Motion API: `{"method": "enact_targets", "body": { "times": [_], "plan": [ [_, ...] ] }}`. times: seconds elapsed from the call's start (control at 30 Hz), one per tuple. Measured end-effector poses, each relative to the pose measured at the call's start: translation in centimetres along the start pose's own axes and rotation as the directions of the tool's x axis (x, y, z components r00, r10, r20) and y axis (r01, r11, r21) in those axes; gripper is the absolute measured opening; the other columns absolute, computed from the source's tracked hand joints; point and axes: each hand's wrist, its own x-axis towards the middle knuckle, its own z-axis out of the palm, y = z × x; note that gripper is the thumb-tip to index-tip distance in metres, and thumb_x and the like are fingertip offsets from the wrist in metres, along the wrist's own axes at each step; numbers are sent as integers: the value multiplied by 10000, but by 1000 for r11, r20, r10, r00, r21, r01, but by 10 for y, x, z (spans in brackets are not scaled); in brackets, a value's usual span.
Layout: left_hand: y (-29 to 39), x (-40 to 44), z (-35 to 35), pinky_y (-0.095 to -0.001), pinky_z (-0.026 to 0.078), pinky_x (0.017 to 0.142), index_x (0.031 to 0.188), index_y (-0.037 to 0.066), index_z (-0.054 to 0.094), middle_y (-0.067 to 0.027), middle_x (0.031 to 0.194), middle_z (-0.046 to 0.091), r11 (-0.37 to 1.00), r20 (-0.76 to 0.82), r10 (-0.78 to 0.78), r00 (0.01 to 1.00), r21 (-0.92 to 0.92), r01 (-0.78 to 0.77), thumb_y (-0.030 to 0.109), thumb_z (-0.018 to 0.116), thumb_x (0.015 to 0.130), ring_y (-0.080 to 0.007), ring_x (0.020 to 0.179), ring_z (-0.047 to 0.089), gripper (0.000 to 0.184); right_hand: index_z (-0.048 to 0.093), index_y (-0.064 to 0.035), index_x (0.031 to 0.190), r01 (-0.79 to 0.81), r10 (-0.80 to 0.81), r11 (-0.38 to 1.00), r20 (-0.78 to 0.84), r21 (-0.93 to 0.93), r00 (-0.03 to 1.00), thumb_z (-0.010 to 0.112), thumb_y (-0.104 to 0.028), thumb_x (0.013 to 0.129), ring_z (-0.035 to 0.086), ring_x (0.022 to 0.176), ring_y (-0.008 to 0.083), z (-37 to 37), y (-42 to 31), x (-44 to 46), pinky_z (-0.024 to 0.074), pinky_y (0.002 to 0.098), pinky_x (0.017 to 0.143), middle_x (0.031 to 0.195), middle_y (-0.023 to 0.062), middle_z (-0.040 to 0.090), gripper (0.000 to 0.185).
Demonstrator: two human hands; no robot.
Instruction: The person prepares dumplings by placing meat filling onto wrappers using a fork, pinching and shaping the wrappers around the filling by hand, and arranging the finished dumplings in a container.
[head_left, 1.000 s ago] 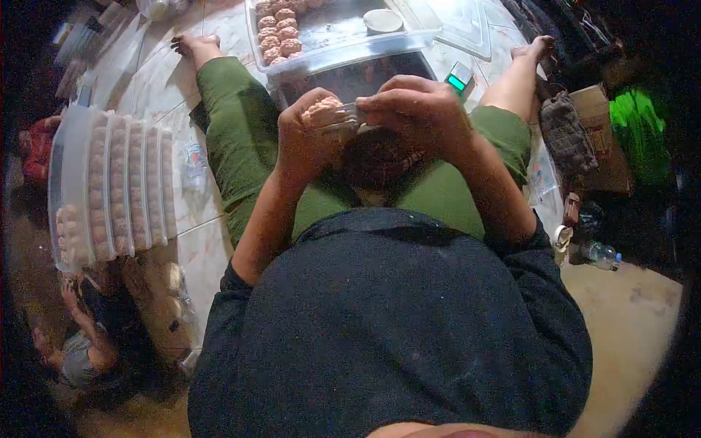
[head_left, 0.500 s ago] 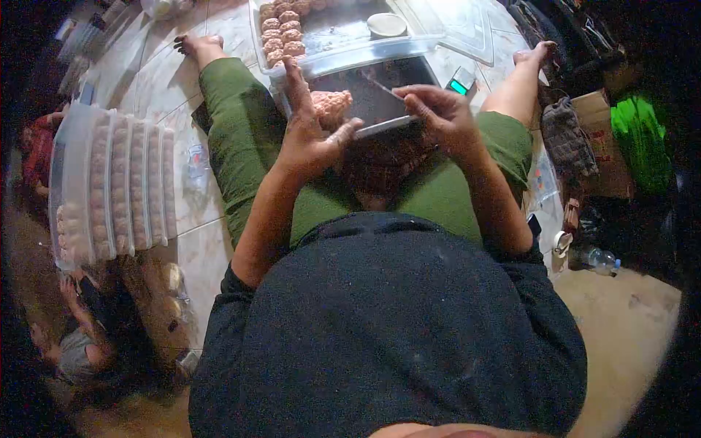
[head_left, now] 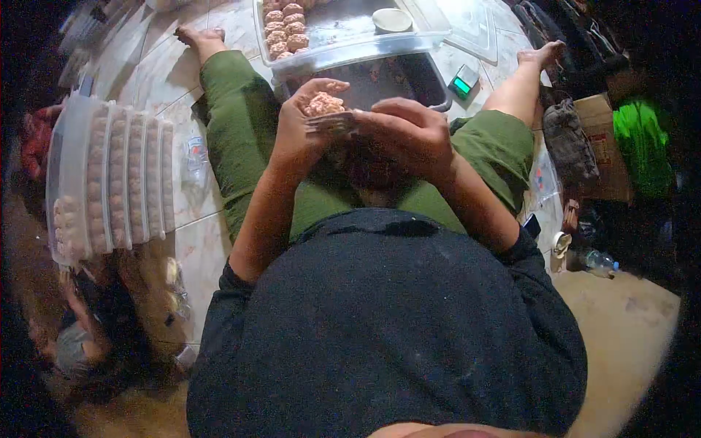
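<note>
hands (head_left: 412,135) with pinkish lump (head_left: 323,104) partly hide dark tray (head_left: 420,86); clear bin (head_left: 350,50) beyond.

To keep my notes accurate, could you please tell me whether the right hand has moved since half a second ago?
Yes, the right hand has moved away from the small green-screened device, in towards the left hand.

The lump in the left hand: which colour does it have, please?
The lump is pale pinkish-orange; it shows in the head view, the only one.
</note>
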Motion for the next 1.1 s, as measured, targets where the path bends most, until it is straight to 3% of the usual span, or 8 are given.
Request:
{"method": "enact_targets", "body": {
  "times": [0.17, 0.27, 0.47, 0.57, 0.7, 0.83, 1.0, 1.1],
  "plan": [
    [-5, 0, 0, -238, 485, 615, 885, 31, 565, -26, 813, 608, 992, -5, 121, 993, -46, -122, 62, 734, 685, -82, 682, 554, 263, 649, -68, 989, -86, 87, 996, 39, -26, 995, 651, -14, 726, 613, 674, 189, 4, 6, 8, 509, 275, 585, 796, 93, 606, 269],
    [-7, 4, -4, -248, 484, 590, 844, 35, 560, -42, 758, 605, 587, 89, 452, 887, 720, -372, 79, 748, 660, -94, 628, 555, 266, 651, -69, 978, -186, 183, 982, 84, 23, 979, 639, 0, 734, 610, 674, 190, -12, 1, 14, 506, 275, 591, 800, 90, 605, 253],
    [-1, 2, 3, -249, 472, 584, 766, 26, 559, -48, 732, 572, 839, -141, 301, 943, 509, -192, 124, 781, 604, -100, 638, 556, 292, 648, -50, 963, -172, 166, 982, 85, 75, 982, 629, -1, 753, 607, 679, 193, -1, 7, 7, 498, 280, 579, 794, 99, 605, 217],
    [0, 8, 0, -251, 461, 600, 1068, 25, 518, -58, 802, 554, 443, 79, 560, 825, 813, -378, 115, 772, 628, -107, 674, 544, 516, 637, -29, 976, -240, 236, 969, 70, 66, 969, 608, -22, 792, 603, 699, 166, -9, 6, 10, 486, 255, 608, 800, 98, 609, 186],
    [1, 5, 0, -283, 471, 646, 1361, 99, -185, -80, 848, 562, 841, 30, 331, 943, 445, -309, 102, 732, 675, -177, 730, 572, 1145, 626, -12, 1005, -420, 434, 887, -34, 191, 900, 576, -66, 842, 589, 747, 114, -10, 17, -1, 473, 226, 683, 846, 77, 630, 178],
    [-10, 7, 7, -278, 475, 657, 1374, 74, -17, -93, 812, 600, 838, -94, 384, 918, 452, -305, 80, 687, 709, -178, 752, 595, 969, 620, 14, 1007, -633, 682, 539, 153, 555, 715, 580, -68, 846, 591, 805, 120, 6, 3, -16, 468, 225, 737, 904, 88, 643, 185],
    [-18, 9, -5, -245, 458, 629, 1059, 10, 538, -43, 749, 599, 726, 23, 425, 905, 589, -356, 101, 656, 749, -118, 716, 577, 344, 637, -21, 994, -368, 368, 913, 32, 177, 929, 623, -15, 782, 608, 759, 149, 21, 5, -21, 485, 234, 670, 855, 101, 629, 212],
    [-12, 3, -2, -218, 435, 605, 791, 15, 569, -1, 727, 574, 967, -49, 139, 989, 223, -125, 119, 650, 762, -69, 692, 531, 135, 642, -42, 997, -236, 237, 970, -5, 64, 972, 626, -9, 767, 607, 706, 162, 13, 4, -11, 494, 245, 607, 819, 99, 617, 233]
  ]
}}
